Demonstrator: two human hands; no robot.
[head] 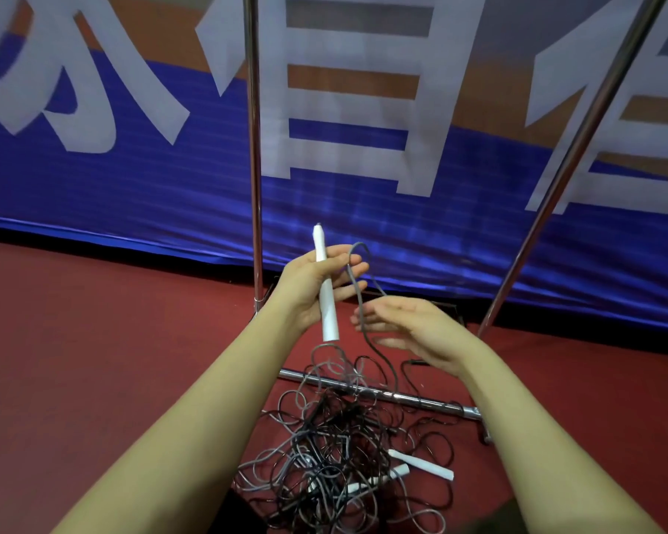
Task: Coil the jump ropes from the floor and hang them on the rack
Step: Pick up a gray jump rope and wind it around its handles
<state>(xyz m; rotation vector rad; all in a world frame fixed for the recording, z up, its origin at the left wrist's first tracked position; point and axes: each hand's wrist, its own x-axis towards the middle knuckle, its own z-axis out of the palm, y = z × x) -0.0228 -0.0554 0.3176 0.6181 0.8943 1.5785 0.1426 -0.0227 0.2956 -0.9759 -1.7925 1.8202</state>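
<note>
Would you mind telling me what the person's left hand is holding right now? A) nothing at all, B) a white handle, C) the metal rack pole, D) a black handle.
B: the left hand is wrapped around a white handle held upright, with its grey cord looping over the fingers down toward the tangled pile of ropes on the floor.

Both forearms bare right up to the frame edge, no sleeves, left hand (317, 287) and right hand (413, 333) bare too.
</note>
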